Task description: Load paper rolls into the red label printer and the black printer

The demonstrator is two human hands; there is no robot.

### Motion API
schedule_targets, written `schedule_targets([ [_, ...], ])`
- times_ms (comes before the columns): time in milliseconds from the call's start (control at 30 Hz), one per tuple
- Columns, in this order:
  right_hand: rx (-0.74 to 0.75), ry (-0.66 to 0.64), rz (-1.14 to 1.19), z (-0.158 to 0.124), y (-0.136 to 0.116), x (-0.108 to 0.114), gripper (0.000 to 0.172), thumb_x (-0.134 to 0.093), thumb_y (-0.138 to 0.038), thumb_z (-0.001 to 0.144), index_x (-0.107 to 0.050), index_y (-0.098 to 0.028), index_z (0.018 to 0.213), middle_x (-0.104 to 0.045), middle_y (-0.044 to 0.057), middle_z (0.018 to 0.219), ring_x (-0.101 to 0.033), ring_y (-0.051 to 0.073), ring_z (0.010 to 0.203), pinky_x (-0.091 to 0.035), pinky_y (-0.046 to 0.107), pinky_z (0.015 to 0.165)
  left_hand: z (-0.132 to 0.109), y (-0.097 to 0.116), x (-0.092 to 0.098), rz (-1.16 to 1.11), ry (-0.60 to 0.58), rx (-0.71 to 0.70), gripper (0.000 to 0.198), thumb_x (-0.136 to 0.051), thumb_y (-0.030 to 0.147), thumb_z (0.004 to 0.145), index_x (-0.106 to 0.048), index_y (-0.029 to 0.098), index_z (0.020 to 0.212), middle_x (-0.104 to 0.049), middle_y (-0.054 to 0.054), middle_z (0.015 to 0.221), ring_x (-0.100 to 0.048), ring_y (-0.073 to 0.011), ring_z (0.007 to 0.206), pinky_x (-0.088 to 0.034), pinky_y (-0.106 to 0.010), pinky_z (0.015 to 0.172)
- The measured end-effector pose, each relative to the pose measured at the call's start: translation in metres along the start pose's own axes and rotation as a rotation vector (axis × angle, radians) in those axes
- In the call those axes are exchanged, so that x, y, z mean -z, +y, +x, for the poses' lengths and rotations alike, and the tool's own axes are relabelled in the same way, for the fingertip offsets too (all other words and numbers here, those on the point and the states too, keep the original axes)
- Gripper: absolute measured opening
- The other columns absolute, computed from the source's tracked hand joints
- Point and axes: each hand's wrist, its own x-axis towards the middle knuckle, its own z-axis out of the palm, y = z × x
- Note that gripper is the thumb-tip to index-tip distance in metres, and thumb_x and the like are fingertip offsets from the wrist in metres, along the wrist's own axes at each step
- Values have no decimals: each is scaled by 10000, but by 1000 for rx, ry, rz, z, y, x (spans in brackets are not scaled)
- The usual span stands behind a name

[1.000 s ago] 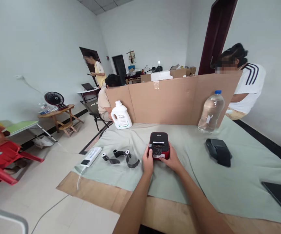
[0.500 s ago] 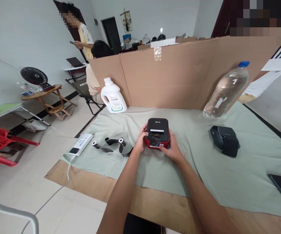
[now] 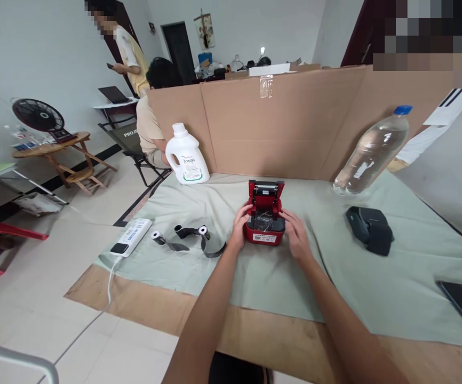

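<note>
- Tabletop point(image 3: 135, 296): wooden board, green cloth point(image 3: 255, 277) laid over it, wrinkled in places. A dragged base could bunch the cloth and shift everything you have standing on it.
- Cardboard panel point(image 3: 279, 130): upright along your far edge. Its fixing isn't visible; a hard shove forward could tip it.
- Water bottle point(image 3: 375, 152): far right, near the panel, looks tilted; lens or real lean, can't tell. A knock from your right arm could topple it.
- White jug point(image 3: 189, 160): far left, upright, well clear of your fingers.
- Red machine point(image 3: 274, 233): mid-cloth, between your hands, lid point(image 3: 266, 191) raised at the back. A bump or tilt could drop the lid onto your fingertips, both sets being close to the hinge end.
- Your left hand point(image 3: 239, 229): against the machine's left side; how firmly it grips, can't tell.
- Your right hand point(image 3: 298, 234): fingers apart, tips at the right side, not wrapped round it. Uneven push could swivel the machine.
- Ribbon rolls point(image 3: 204, 231): loose, partly unwound, near your left forearm. A sleeveless brush could set them rolling.
- Clear film point(image 3: 263, 220): in the open bay; closing carelessly could crease it.
</note>
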Motion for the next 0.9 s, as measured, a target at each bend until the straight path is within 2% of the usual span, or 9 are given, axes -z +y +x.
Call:
schedule_targets([
  [67, -54, -7, -58, 21, -8, 5, 464, -357, -436, 1040, -760, -225, 1133, -751, 95, 1215, -634, 267, 1196, -453, 465, 1085, 1, -1, 2, 6, -15, -11, 438, -602, 426, 852, -703, 227, 1229, -483, -40, 1589, -479, -291, 1440, -398, -395, 1189],
  [167, -118, -249, -204, 67, -16, 8, 354, -458, -322, 984, -789, -211, 1040, -796, 77, 1027, -702, 246, 986, -530, 391, 918, 2, -1, 4, 21, -22, -11, 449, -583, 470, 877, -705, 231, 1237, -473, -32, 1594, -453, -282, 1462, -377, -375, 1203],
  [300, 13, -624, -488, 124, -18, -5, 314, -552, -140, 866, -813, -247, 1005, -806, 50, 1040, -725, 231, 916, -520, 335, 820, 4, -2, 7, 39, -30, -28, 442, -568, 461, 893, -709, 232, 1244, -477, -29, 1586, -415, -275, 1490, -332, -366, 1231],
  [367, 94, -762, -625, 141, -17, -16, 267, -617, -141, 819, -821, -263, 942, -810, 46, 986, -725, 235, 873, -506, 322, 750, 5, -2, 8, 44, -41, -35, 439, -570, 444, 896, -707, 232, 1255, -470, -31, 1589, -404, -274, 1496, -313, -365, 1242],
  [467, 118, -917, -721, 152, -15, -31, 107, -736, -215, 737, -808, -252, 807, -779, 43, 773, -684, 215, 670, -473, 308, 627, 4, -1, 8, 55, -50, -36, 427, -573, 425, 903, -707, 240, 1264, -468, -26, 1586, -399, -269, 1496, -294, -356, 1250],
  [567, 98, -927, -741, 151, -11, -42, 41, -796, -253, 675, -768, -241, 703, -721, 32, 649, -618, 187, 553, -457, 305, 582, 3, 2, 8, 30, -56, -46, 395, -577, 396, 919, -712, 254, 1262, -479, -23, 1569, -398, -266, 1495, -275, -360, 1259],
  [667, 82, -870, -753, 145, -10, -43, 88, -810, -245, 672, -728, -222, 690, -709, 61, 671, -623, 203, 591, -463, 320, 604, 2, 3, 7, 1, -63, -42, 375, -581, 383, 930, -716, 267, 1259, -476, -18, 1566, -397, -272, 1495, -257, -374, 1267],
  [800, 89, -788, -702, 135, -25, -21, 140, -783, -275, 751, -699, -205, 839, -734, 109, 839, -644, 224, 706, -476, 346, 642, 4, 2, 8, -30, -65, -42, 362, -577, 372, 925, -729, 262, 1234, -486, -19, 1560, -382, -274, 1506, -232, -389, 1280],
  [900, 88, -682, -396, 125, -55, 2, 230, -715, -418, 851, -699, -231, 985, -742, 87, 929, -657, 218, 732, -516, 356, 635, 7, 0, 8, -58, -54, -38, 364, -568, 383, 923, -734, 240, 1215, -498, -28, 1556, -383, -272, 1507, -232, -396, 1285],
])
